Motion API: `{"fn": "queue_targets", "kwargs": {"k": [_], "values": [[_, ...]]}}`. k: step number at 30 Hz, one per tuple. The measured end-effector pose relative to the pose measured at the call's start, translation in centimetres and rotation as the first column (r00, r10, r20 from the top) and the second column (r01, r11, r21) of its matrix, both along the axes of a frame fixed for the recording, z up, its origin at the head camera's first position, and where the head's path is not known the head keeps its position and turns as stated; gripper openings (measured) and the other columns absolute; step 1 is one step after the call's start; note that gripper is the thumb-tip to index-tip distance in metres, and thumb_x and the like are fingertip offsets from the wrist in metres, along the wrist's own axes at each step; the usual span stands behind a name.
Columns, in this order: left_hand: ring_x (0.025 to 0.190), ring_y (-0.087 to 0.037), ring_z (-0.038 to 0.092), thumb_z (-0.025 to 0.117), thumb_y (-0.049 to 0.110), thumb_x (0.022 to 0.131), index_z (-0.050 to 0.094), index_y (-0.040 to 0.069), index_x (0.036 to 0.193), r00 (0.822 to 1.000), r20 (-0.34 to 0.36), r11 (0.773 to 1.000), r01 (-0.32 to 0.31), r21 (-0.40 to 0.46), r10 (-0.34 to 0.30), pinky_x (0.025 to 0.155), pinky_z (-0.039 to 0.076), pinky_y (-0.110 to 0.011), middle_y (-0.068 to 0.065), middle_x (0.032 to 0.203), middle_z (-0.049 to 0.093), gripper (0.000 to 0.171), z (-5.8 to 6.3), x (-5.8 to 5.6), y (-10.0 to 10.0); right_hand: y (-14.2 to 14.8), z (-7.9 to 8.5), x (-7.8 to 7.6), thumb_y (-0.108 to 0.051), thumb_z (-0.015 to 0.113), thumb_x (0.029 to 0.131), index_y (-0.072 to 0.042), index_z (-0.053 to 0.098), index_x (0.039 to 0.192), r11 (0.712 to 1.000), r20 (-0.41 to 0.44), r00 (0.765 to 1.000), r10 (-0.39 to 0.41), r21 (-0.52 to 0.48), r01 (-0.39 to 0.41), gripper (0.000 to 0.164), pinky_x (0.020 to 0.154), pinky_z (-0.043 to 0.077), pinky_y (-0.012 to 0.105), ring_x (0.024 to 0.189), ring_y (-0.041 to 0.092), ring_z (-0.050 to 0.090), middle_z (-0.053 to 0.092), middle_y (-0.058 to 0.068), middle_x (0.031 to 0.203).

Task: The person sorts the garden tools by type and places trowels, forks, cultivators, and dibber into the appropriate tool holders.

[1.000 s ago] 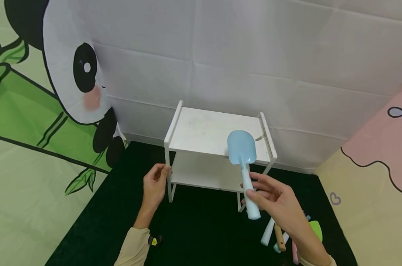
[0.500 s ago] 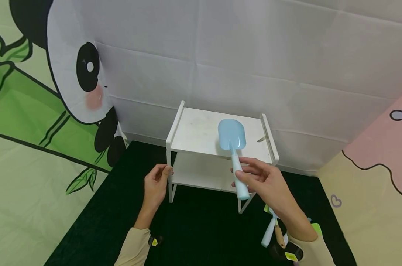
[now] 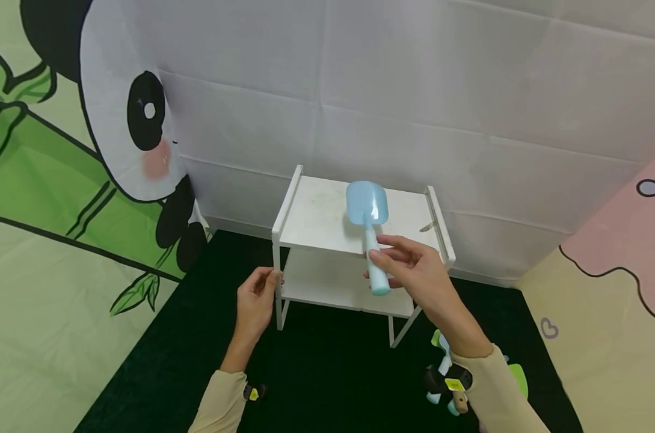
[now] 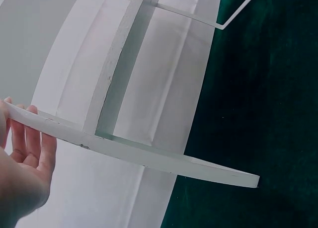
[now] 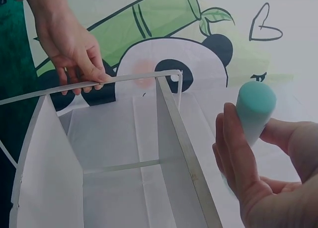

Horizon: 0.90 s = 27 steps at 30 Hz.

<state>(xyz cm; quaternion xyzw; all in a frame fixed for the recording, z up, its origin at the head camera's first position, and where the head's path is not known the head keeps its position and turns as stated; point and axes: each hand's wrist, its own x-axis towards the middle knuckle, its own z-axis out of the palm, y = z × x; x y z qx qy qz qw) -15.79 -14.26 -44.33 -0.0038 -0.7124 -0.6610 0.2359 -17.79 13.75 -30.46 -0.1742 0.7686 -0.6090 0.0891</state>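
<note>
My right hand [image 3: 414,264] pinches the handle of a light blue scoop [image 3: 367,203] between thumb and fingers. The scoop's blade points away from me, above the top board of a small white two-tier shelf [image 3: 322,210]. In the right wrist view the teal handle end [image 5: 256,97] faces the camera, with the fingers along one side and the thumb on the other. My left hand [image 3: 257,300] grips the shelf's front left leg between thumb and fingers. The left wrist view shows those fingers [image 4: 32,141] behind the white leg [image 4: 134,153].
Several tools, with a green piece [image 3: 518,380] and a wooden handle [image 3: 459,401] among them, lie on the dark green floor [image 3: 327,373] at the lower right, partly hidden by my right forearm. A white cloth wall [image 3: 387,90] stands behind the shelf.
My right hand has carried the scoop up and to the left, from the shelf's front right to over its top board. My left hand stays on the leg.
</note>
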Motion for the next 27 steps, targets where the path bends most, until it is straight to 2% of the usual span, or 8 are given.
{"fn": "queue_targets", "kwargs": {"k": [17,22,27], "values": [[0.09,-0.031,0.06,0.055,0.021,0.097,0.061,-0.002,0.101,1.0,-0.019,1.0,-0.01,-0.02,0.01,0.083,0.049,-0.018,-0.024,0.097,0.063,0.024,-0.4,-0.2,0.0,-2.7,0.7,-3.3,-0.041,0.069,0.085,-0.012,0.058,0.126,1.0,0.032,0.999,0.002,0.019,-0.002,0.052,0.076,0.056,0.037,0.088,0.023,0.069,0.068,0.009,0.106],[0.089,-0.034,0.06,0.055,0.02,0.097,0.061,-0.002,0.101,0.999,-0.03,0.999,-0.011,-0.031,0.01,0.083,0.049,-0.018,-0.025,0.097,0.063,0.023,-0.5,-0.2,0.1,-3.5,0.5,-3.9,-0.04,0.071,0.084,-0.01,0.058,0.124,1.0,0.069,0.998,0.004,0.013,-0.005,0.052,0.076,0.056,0.037,0.086,0.024,0.069,0.068,0.01,0.104],[0.088,-0.031,0.06,0.054,0.017,0.097,0.061,-0.003,0.1,0.999,-0.042,1.0,-0.002,-0.027,0.001,0.081,0.049,-0.019,-0.024,0.095,0.063,0.022,-0.6,-0.4,0.2,-4.1,0.5,-4.4,-0.042,0.071,0.083,-0.011,0.059,0.123,0.999,0.066,0.998,0.019,0.048,-0.022,0.052,0.076,0.056,0.036,0.084,0.024,0.07,0.07,0.008,0.101]]}}
